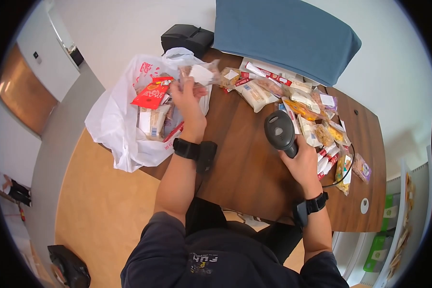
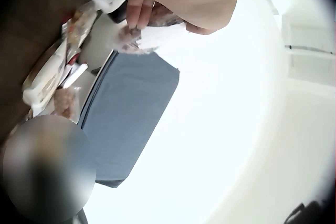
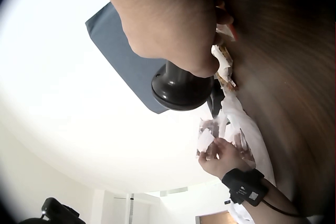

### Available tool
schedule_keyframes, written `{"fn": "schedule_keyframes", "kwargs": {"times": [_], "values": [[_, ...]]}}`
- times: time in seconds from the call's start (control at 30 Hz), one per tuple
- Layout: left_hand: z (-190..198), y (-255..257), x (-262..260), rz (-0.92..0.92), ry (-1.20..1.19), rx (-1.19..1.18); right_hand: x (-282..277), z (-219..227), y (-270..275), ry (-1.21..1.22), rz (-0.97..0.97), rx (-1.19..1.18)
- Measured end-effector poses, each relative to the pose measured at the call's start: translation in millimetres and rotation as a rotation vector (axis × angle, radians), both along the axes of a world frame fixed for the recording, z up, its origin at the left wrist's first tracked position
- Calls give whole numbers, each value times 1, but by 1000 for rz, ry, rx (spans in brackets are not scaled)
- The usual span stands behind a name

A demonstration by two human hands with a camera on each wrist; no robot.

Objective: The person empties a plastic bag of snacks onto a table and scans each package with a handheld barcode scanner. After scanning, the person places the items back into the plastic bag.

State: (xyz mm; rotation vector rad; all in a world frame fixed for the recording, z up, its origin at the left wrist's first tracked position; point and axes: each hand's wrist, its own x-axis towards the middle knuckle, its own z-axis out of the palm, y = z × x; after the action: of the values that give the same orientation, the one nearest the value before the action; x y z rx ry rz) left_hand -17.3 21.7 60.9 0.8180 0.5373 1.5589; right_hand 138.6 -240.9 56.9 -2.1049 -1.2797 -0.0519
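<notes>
My left hand (image 1: 191, 109) pinches a clear packet with a white label (image 1: 202, 74), raised at the edge of a white plastic bag (image 1: 105, 113). Inside the open bag lie a red packet (image 1: 152, 94) and a cream packet with a barcode (image 1: 150, 122). In the left wrist view, fingers (image 2: 137, 11) lie over the packet's clear wrapping. My right hand (image 1: 303, 162) grips a black barcode scanner (image 1: 279, 129) by its handle, above the brown table (image 1: 235, 158). The right wrist view shows the scanner's rounded head (image 3: 181, 90) below that hand.
Several snack packets (image 1: 302, 103) are heaped along the table's back and right side. Behind them stands something under a blue-grey cover (image 1: 285, 36). A black device (image 1: 187, 39) sits behind the bag. The scanner's cable (image 1: 353, 161) loops among the packets. Shelves (image 1: 393, 225) stand at right.
</notes>
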Motion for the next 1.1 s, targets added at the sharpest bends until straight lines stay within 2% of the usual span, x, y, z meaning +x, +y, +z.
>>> {"fn": "schedule_keyframes", "kwargs": {"times": [0.07,0.1,0.17,0.3,0.4,0.5,0.57,0.7,0.8,0.93,1.0,1.03,1.1], "values": [[5,-2,-7,194,183,16,-1,1,0,0,2,-4],[5,-2,-7,194,181,13,-1,0,0,-4,6,-12],[5,0,-6,434,235,101,-2,0,0,-7,10,-25],[8,1,-10,491,196,88,-5,3,1,-26,32,-30],[4,-6,-5,416,178,168,-5,2,1,-41,39,-47],[2,-14,4,361,298,241,-5,2,1,-49,45,-44],[-8,-9,9,339,424,371,-5,2,1,-47,41,-41],[-21,-18,21,184,536,263,-4,1,1,-54,55,-18],[-36,-26,40,39,707,439,-4,1,0,-49,53,-35],[-69,-38,63,10,841,626,-5,4,0,-25,61,-48],[-83,-34,73,-173,1033,560,-4,3,0,-39,54,-33],[-80,-31,78,-181,1031,580,-3,1,-1,-51,58,-35],[-78,-27,83,-155,971,456,-1,-1,-2,-53,53,-10]]}}
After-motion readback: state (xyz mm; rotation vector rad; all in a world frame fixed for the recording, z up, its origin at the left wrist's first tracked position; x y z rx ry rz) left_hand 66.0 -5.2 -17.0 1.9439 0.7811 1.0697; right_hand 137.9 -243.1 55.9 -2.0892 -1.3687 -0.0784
